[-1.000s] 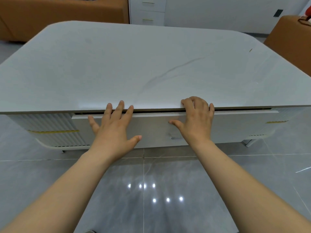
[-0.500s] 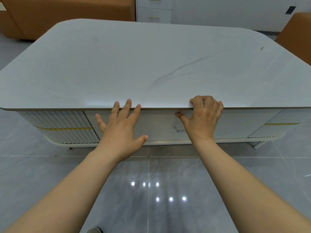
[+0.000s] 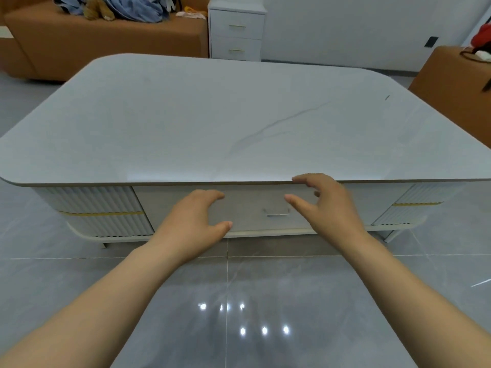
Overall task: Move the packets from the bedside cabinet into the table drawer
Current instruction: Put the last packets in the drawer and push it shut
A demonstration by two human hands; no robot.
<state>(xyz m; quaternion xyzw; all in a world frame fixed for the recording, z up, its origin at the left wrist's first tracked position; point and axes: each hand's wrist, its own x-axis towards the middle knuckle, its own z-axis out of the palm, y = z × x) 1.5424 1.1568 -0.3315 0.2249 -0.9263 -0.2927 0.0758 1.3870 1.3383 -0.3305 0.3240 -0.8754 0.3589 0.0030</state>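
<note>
Drawer [image 3: 249,201] is shut, its pale front flush in the near face of the bench [image 3: 239,115], directly under the overhanging top.

Nearest the camera lies a glossy grey tiled floor [image 3: 265,282] with small bright light reflections. Two bare forearms reach forward over it. The left hand [image 3: 194,221] hangs in front of the left half of the drawer front, fingers loosely curled downward and thumb stuck out to the right, gripping nothing. Whether it touches the front cannot be told. The right hand [image 3: 332,208] is before the right half, fingers half-bent and spread, also without anything in it. Its uppermost fingertips sit level with the edge of the bench top, and its thumb points left, just above the handle [image 3: 276,214]. That small metal handle lies between the two hands, touched by neither.

Ribbed white panels [image 3: 98,211] with a thin gold strip flank the drawer on either side. The bench top is a wide grey slab with rounded corners and a faint dark vein.

Beyond it, on the left, stands an orange sofa [image 3: 106,41] with a heap of clothes [image 3: 127,6]. Just to its right, against the white wall, is the bedside cabinet [image 3: 236,33], white, with two shut drawers and gold pulls. Another orange seat [image 3: 451,83] stands at far right.
</note>
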